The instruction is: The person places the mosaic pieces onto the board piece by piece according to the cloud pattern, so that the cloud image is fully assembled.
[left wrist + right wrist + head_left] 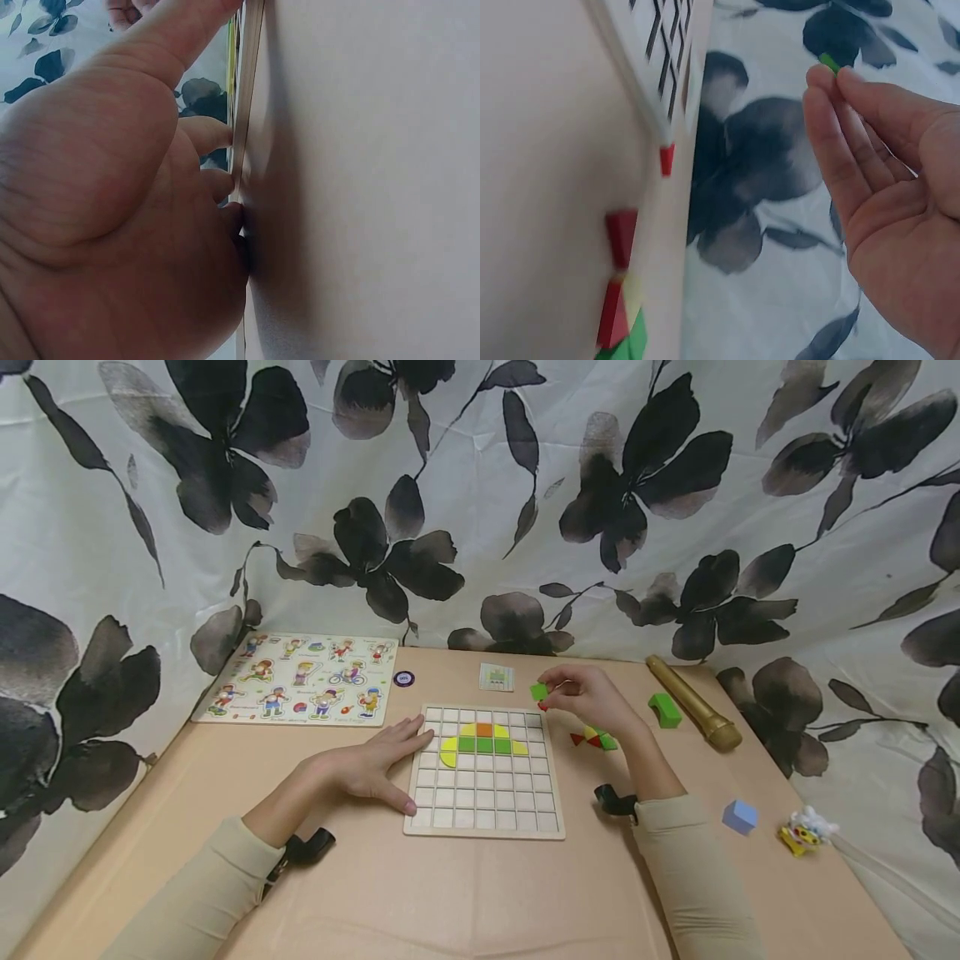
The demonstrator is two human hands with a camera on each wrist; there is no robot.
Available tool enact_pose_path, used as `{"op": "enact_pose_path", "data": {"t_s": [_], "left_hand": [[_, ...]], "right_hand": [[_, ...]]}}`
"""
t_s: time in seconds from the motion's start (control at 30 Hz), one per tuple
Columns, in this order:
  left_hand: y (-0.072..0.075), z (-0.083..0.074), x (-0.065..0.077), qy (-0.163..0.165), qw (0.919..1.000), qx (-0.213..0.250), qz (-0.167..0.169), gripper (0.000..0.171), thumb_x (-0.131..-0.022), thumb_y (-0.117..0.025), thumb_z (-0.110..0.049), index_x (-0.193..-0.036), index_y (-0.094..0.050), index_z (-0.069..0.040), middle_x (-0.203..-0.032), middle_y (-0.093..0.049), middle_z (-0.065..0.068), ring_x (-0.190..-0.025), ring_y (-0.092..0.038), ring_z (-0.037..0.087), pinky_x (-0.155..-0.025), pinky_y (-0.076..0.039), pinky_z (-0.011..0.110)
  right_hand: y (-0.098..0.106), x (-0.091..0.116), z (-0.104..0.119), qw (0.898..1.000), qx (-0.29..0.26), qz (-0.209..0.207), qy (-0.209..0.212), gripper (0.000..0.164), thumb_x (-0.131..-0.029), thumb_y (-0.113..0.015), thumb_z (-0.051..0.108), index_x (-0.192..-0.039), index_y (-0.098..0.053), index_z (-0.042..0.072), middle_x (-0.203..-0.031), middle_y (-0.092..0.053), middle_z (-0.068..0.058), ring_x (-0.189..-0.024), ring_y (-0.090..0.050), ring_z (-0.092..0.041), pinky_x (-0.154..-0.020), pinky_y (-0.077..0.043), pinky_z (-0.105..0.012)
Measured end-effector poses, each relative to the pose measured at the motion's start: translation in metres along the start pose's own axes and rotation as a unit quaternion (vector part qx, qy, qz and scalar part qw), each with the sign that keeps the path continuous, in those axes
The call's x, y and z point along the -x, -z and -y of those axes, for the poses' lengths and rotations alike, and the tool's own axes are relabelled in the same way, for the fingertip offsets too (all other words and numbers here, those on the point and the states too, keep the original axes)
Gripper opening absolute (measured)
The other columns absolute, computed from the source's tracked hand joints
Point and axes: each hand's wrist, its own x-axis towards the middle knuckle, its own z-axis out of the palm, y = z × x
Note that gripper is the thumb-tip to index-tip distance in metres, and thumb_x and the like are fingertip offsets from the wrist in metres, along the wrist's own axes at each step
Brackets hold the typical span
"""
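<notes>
A wooden grid board (pixel 453 818) lies on the table, its squares partly filled with yellow pieces (pixel 448 752), green pieces (pixel 483 745) and an orange piece (pixel 484 729). At its left edge rests my left hand (pixel 371 764), fingers spread and thumb near the lower corner; the left wrist view shows fingertips against the board's side. Above the far right corner, my right hand (pixel 581 697) pinches a small green square tile (pixel 538 692) between thumb and fingertips. Below that hand a red piece (pixel 667 160) sits beside the board's corner.
Loose red, yellow and green pieces (pixel 596 739) lie right of the board. A picture card (pixel 497 677) is behind it, a picture board (pixel 300 681) at left. A green arch block (pixel 665 711), gold stick (pixel 693 706), blue block (pixel 740 817) and small toy (pixel 806 832) stand right.
</notes>
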Motion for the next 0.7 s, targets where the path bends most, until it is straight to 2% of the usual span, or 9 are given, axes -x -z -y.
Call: {"op": "enact_pose_path", "data": {"t_s": [0.2, 0.43, 0.7], "left_hand": [[-0.001, 0.002, -0.001, -0.002, 1.0000, -0.006, 0.000, 0.117, -0.080, -0.084, -0.059, -0.168, -0.020, -0.015, -0.176, 0.007, 0.013, -0.162, 0.008, 0.042, -0.128, -0.004, 0.064], [0.000, 0.001, 0.000, -0.003, 1.0000, -0.006, 0.001, 0.116, -0.081, -0.083, -0.059, -0.168, -0.019, -0.016, -0.176, 0.007, 0.013, -0.161, 0.008, 0.043, -0.128, -0.004, 0.065], [0.001, -0.001, 0.000, 0.005, 0.9999, -0.005, 0.008, 0.118, -0.081, -0.083, -0.060, -0.168, -0.018, -0.016, -0.176, 0.007, 0.013, -0.162, 0.008, 0.040, -0.128, -0.004, 0.064]], "right_hand": [[-0.021, -0.004, 0.020, 0.998, 0.034, 0.032, 0.035, 0.025, -0.089, -0.082, 0.007, -0.114, -0.075, 0.008, -0.098, -0.072, -0.006, -0.087, -0.065, -0.022, -0.076, -0.055, -0.023], [-0.048, -0.012, 0.033, 0.993, 0.028, 0.094, 0.058, 0.022, -0.087, -0.084, 0.009, -0.107, -0.076, 0.010, -0.090, -0.071, -0.003, -0.083, -0.064, -0.020, -0.072, -0.054, -0.026], [-0.080, -0.022, 0.032, 0.974, 0.047, 0.211, 0.066, 0.024, -0.086, -0.086, 0.014, -0.106, -0.075, 0.006, -0.087, -0.070, 0.000, -0.079, -0.062, -0.015, -0.071, -0.054, -0.024]]}}
